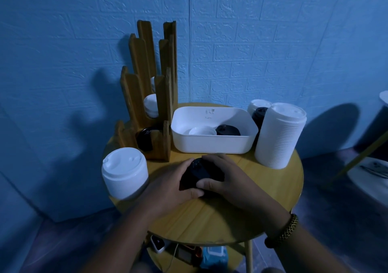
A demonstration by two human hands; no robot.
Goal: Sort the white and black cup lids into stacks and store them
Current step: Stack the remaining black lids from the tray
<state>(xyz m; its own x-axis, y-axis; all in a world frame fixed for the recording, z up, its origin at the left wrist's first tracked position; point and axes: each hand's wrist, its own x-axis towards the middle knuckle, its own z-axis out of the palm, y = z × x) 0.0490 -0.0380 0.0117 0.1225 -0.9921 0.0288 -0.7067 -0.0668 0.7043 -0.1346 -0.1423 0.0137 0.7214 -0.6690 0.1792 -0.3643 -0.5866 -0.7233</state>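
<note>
Looking about halfway: fingers of left hand (174, 180) and right hand (227, 176) grip a black plastic lid stack (201, 171); white plastic bin (212, 145) behind holds maybe two loose lids (202, 131).

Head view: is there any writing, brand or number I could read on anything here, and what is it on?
Nothing here reads as clear text.
White tub: a small raised mark on its inner back wall, too blurred to read.
Black lid stack: no lettering shows.
White gadget down below: too small and dark to read.
</note>
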